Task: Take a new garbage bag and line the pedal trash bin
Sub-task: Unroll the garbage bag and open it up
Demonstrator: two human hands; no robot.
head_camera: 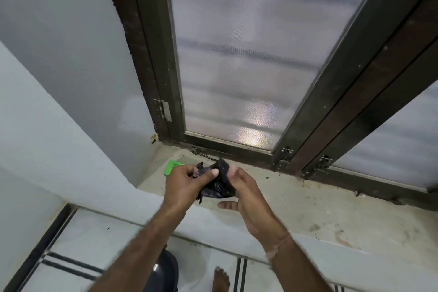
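A crumpled black garbage bag (218, 185), with no clear long side, is pinched by the left hand (184, 182) and right hand (246, 192) above the sill (308, 211).

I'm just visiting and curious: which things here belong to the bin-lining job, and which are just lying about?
Part of the job:
- black garbage bag, still bunched, held by left hand and right hand
- dark bin, partly visible by the floor

Just lying about:
- green packet on the windowsill
- window latches

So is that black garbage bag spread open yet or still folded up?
Still folded. The black garbage bag is a small crumpled wad pinched between the left hand and right hand above the window sill, with no mouth opened.
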